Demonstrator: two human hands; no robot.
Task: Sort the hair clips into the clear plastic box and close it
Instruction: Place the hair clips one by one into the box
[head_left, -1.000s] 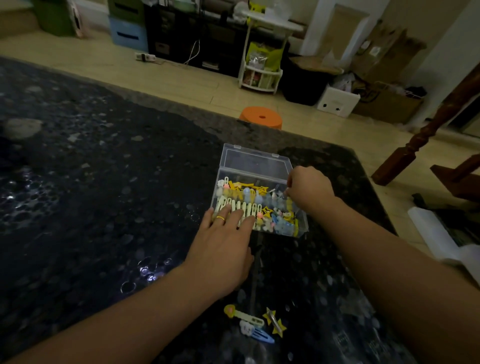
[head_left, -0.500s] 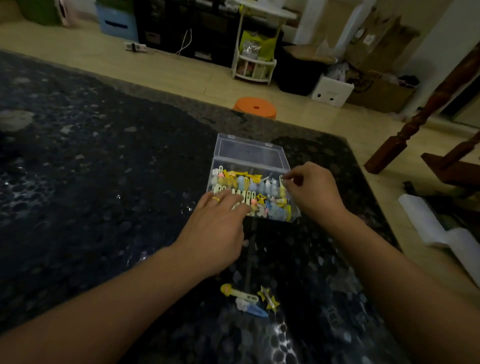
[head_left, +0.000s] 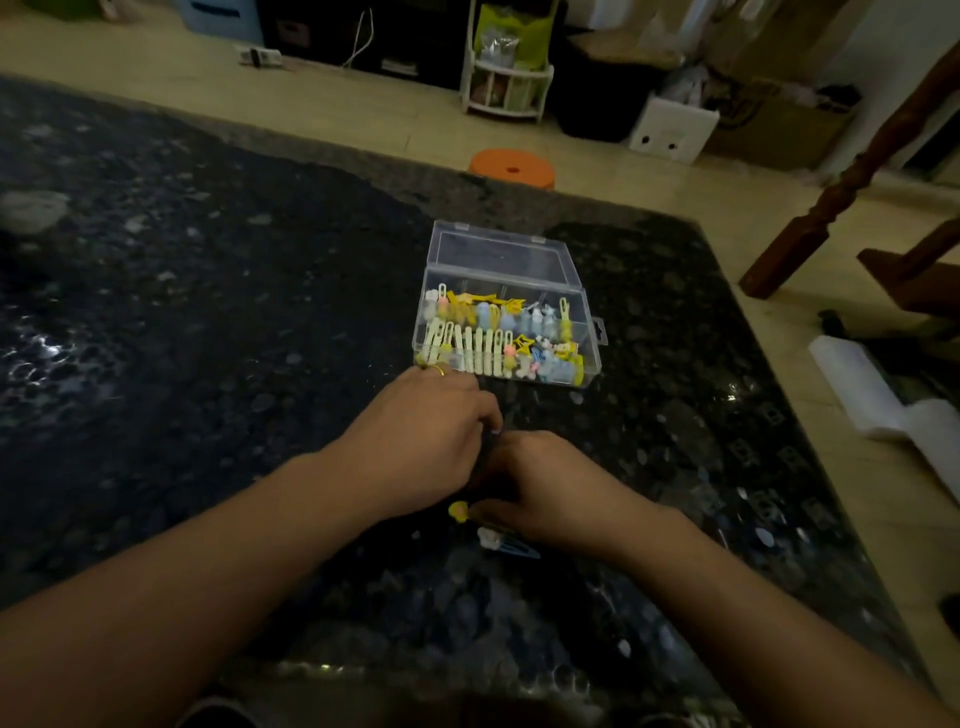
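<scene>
Head view shows you have pulled both hands back from the clear plastic box (head_left: 506, 317), lid open and nearly full mid-table, your right hand (head_left: 545, 493) reaching the loose hair clips (head_left: 498, 535), left hand (head_left: 415, 441) curled beside, grip unclear.

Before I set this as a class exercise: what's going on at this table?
A person is sorting small hair clips into a clear plastic box on a dark speckled stone table. The box is nearly full, its lid open. Both hands are near the loose clips: the right hand over a yellow-tipped clip and a blue-and-white clip, the left hand beside it.
</scene>
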